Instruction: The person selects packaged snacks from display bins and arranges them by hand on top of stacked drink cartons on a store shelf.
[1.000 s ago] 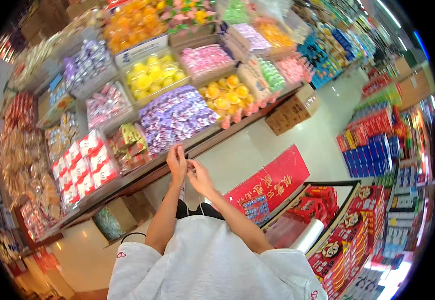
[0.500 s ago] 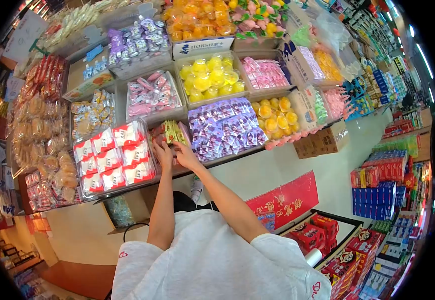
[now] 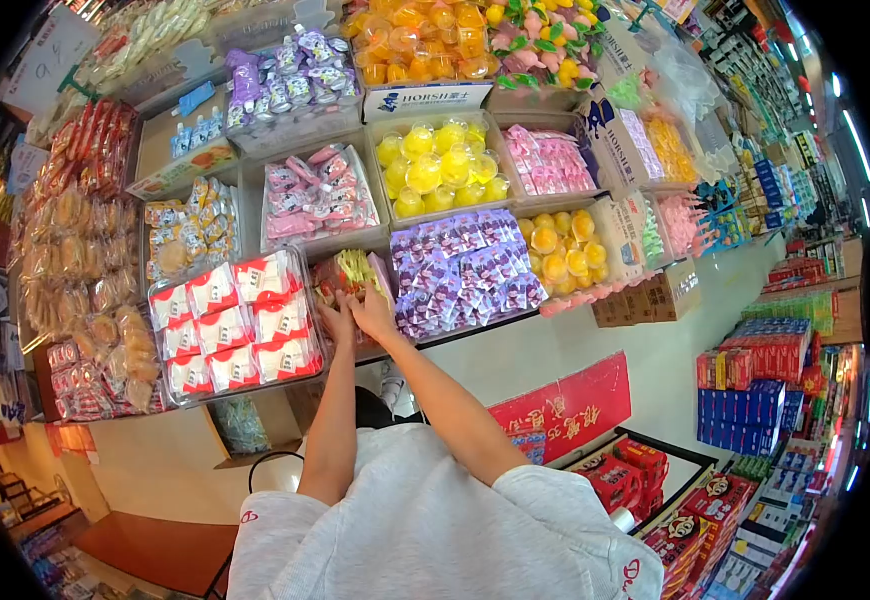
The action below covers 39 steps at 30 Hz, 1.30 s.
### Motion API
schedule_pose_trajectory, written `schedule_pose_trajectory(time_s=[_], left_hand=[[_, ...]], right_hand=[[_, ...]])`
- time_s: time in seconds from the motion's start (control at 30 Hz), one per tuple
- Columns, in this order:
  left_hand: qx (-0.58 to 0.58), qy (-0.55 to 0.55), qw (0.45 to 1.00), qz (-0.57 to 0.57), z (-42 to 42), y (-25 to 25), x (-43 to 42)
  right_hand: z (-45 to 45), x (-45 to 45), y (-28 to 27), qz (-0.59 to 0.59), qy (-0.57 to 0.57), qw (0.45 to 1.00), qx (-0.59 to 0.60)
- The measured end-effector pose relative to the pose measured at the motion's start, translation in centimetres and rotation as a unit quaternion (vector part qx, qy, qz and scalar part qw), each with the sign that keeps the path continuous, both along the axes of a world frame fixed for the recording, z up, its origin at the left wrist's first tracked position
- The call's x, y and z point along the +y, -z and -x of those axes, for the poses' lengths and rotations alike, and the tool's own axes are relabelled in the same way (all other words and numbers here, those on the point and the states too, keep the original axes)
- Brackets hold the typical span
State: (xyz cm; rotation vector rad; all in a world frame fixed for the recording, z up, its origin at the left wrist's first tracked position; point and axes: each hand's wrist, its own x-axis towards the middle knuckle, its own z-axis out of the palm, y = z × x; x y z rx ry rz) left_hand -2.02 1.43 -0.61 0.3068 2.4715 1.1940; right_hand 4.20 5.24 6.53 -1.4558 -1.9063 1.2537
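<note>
In the bin at the front edge of the display lie small red and yellow-green snack packets [image 3: 357, 268]. My left hand [image 3: 337, 324] is at the near left side of these packets, its fingers bent around some at the bin's front. Close beside it, nearly touching, my right hand [image 3: 371, 313] has its fingers curled onto the same packets. The fingertips of both hands are partly hidden among the wrappers. Left of my hands is a clear tray of red-and-white packs [image 3: 223, 325], and to the right lie purple sachets [image 3: 463, 270].
Behind are bins of yellow jelly cups [image 3: 440, 170] and pink packets [image 3: 323, 195]. Orange jelly cups [image 3: 565, 250] sit at the right. A cardboard box [image 3: 645, 303] and a red sign [image 3: 565, 405] stand below the display. Red boxes [image 3: 623, 478] are at lower right.
The camera view has shifted slightly, so the display sits a little lower and to the right. Both hands have drawn closer together at the packets, the right hand nearer the left.
</note>
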Motion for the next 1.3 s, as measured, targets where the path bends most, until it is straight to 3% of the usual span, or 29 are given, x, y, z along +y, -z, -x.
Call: schedule_pose_trajectory(time_s=[0.07,0.17,0.2,0.27,0.37,0.43,0.47,0.5,0.57,0.63,0.77,0.8,0.87,0.93,1.0,1.03,1.13,1.2,1.23,1.3], left_hand=[[-0.103,0.022,0.990,-0.097,0.2,-0.5,-0.2],[-0.101,0.042,0.993,-0.036,-0.2,-1.6,-0.6],[-0.046,0.016,0.998,-0.033,-0.5,-1.3,-0.3],[-0.052,0.017,0.997,-0.045,-0.5,-0.7,-0.3],[-0.033,0.003,0.998,-0.056,-1.0,3.0,-0.5],[0.041,0.121,0.964,-0.233,-0.9,5.6,-0.5],[0.077,0.133,0.977,-0.148,-0.8,6.1,-0.7],[0.078,0.127,0.978,-0.146,-1.0,4.5,-0.8],[0.101,0.102,0.989,-0.029,-1.5,0.3,-0.9],[0.107,0.100,0.987,-0.065,-1.2,0.8,-1.0],[0.101,0.115,0.985,-0.076,-1.3,-0.7,-1.0],[0.025,0.085,0.981,-0.171,-1.4,-1.4,-0.8],[-0.153,0.004,0.903,-0.403,-2.0,0.3,-0.4],[-0.180,0.051,0.890,-0.415,-1.8,-1.6,-0.8],[-0.093,0.101,0.916,-0.377,-2.7,-3.1,-0.7],[-0.028,0.164,0.939,-0.301,-2.6,-3.4,-0.7],[-0.058,0.186,0.926,-0.325,-5.0,-4.9,0.1],[-0.124,0.338,0.888,-0.285,-6.6,-6.5,0.8],[-0.126,0.357,0.881,-0.285,-7.7,-8.4,1.0],[-0.164,0.475,0.807,-0.309,-10.9,-12.2,1.1]], right_hand=[[0.1,0.3,-0.1,-0.004,-0.009,1.000,-0.016],[-0.1,0.4,-1.3,0.043,-0.025,0.997,-0.066],[0.0,0.5,-1.0,-0.036,-0.012,0.997,-0.064],[0.4,0.9,-0.5,-0.158,-0.014,0.986,-0.045],[1.4,1.6,-0.7,-0.142,-0.091,0.985,-0.028],[2.3,2.1,-0.8,-0.152,-0.096,0.984,0.005],[2.9,2.7,-0.8,-0.158,-0.100,0.982,-0.006],[3.4,3.0,-0.6,-0.164,-0.107,0.980,-0.017],[4.2,3.3,-0.1,-0.150,-0.109,0.982,-0.034],[4.6,3.5,-0.7,-0.097,-0.097,0.986,-0.094],[5.1,3.6,1.4,-0.125,-0.028,0.991,-0.045],[4.9,3.5,0.8,-0.128,-0.022,0.991,-0.044],[3.8,2.6,-0.8,-0.058,-0.072,0.994,-0.065],[1.7,1.9,-1.6,-0.118,-0.091,0.988,-0.025],[-1.1,0.6,-3.9,-0.151,-0.052,0.986,0.038],[-2.7,0.1,-4.3,-0.183,-0.020,0.980,0.074],[-8.8,-1.4,-6.1,-0.135,0.068,0.988,0.033],[-12.8,-2.8,-7.2,-0.087,0.142,0.978,0.128],[-14.8,-3.5,-7.5,-0.093,0.161,0.974,0.130],[-18.6,-5.1,-8.1,0.010,0.266,0.934,0.240]])
